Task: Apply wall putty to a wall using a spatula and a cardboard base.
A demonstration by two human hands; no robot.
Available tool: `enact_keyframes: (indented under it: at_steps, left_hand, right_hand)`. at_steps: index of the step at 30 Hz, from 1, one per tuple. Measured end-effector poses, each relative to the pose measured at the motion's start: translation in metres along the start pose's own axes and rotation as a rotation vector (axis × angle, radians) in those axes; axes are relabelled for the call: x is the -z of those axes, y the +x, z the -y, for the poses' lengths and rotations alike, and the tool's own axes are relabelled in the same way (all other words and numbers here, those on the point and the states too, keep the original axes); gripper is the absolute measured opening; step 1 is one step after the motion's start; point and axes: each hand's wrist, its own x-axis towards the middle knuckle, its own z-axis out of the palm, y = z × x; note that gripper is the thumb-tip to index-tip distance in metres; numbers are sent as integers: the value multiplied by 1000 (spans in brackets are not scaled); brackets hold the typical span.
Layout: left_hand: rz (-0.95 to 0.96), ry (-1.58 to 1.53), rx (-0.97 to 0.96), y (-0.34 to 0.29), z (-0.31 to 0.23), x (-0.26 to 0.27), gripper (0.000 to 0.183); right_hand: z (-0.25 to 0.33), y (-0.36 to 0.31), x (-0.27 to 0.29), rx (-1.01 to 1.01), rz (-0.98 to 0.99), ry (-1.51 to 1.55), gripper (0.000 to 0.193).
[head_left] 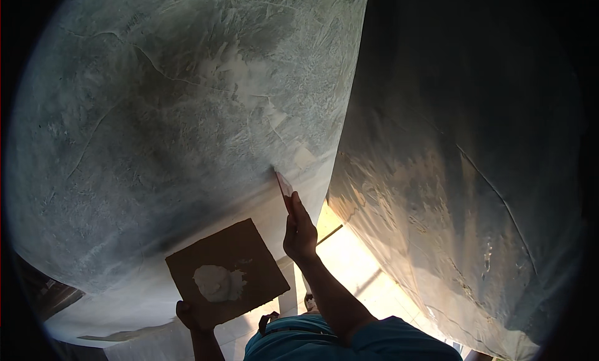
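Observation:
My left hand (193, 320), low in the view, grips the near left corner of a square brown board (265, 261), with the thumb on top. On the board lies a mound of white putty (214, 283), smeared toward its right side. My right hand (302, 233) is closed round a flat, reddish putty scraper (285, 187) with whitish paste on its face. The scraper's far edge is at the grey plastered wall (175, 130); whether it presses on it I cannot tell. Pale patches (304, 155) show on the wall just beyond the scraper.
Thin cracks (150, 60) run across the wall ahead. A darker wall surface with a long raised line (493, 186) stands to the right, meeting the first at a corner. Bright floor tiles (355, 258) show below, between the walls. A dark opening (53, 292) lies at lower left.

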Motion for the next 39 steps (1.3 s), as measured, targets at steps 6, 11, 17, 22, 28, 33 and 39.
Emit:
enact_keyframes:
  at_steps: [6,11,17,22,28,33,39]
  left_hand:
    - [-20,20,4,21,23,3,66]
    - [-9,48,53,35,36,-6,68]
    - [1,-86,71,29,37,-12,68]
    - [-6,-68,77,27,39,0,69]
    - [17,-86,-16,33,58,-17,70]
    - [-156,139,19,34,69,-32,69]
    - [-151,81,1,47,89,-44,66]
  right_hand:
    - [11,60,27,-133,-181,-150,50]
    - [7,30,-8,-7,-19,-214,63]
    - [-6,19,30,156,10,-61,46]
    - [-9,57,35,152,-134,-194,53]
    - [-1,17,40,48,177,-94,39]
    - [35,21,74,-515,-78,114,27]
    - [29,67,113,67,330,329,27]
